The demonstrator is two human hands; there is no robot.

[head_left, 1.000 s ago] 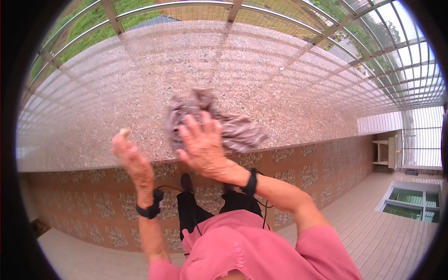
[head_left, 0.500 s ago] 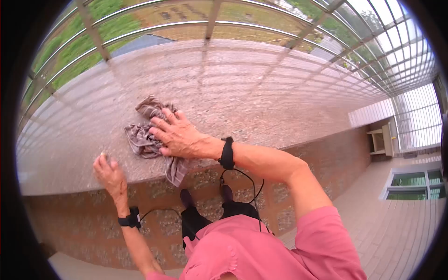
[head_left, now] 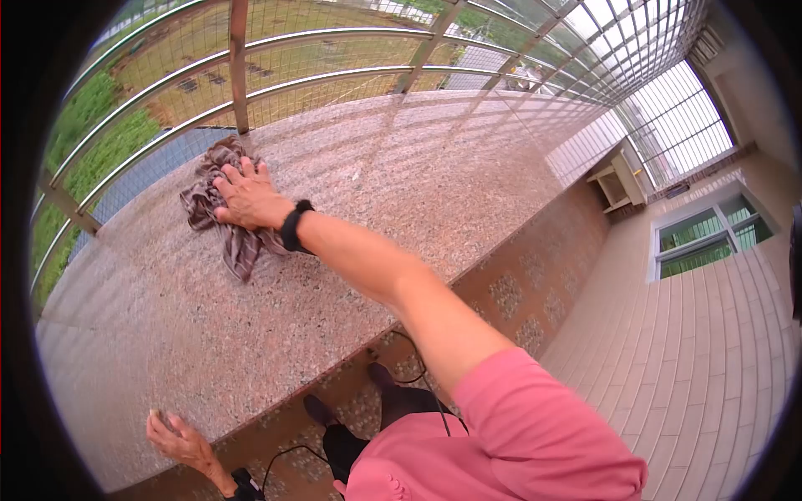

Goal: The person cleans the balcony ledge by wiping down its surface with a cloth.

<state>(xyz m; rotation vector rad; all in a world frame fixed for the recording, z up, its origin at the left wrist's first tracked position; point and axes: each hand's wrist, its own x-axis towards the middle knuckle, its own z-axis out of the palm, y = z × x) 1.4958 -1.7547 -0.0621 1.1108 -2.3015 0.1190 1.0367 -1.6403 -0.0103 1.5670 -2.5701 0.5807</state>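
Note:
My right hand (head_left: 249, 197) lies spread on top of a crumpled striped brown-grey cloth (head_left: 241, 249), pressing it onto the speckled pink granite slab (head_left: 334, 292). The cloth sits near the slab's far edge, close to the foot of a railing post, and sticks out around my fingers. At the lower left, my left hand (head_left: 180, 442) is by the slab's near edge, with its fingers apart and no object visible in it. Black bands circle both wrists.
Metal railings (head_left: 238, 67) run along the slab's far side, with grass beyond. A pale wooden shelf (head_left: 616, 182) stands at the right, near a window (head_left: 710, 234) in the tiled wall. A black cable hangs near my legs.
My right hand has moved left and then farther out toward the railing, with the cloth under it. My left hand now appears lower in view. The view has turned.

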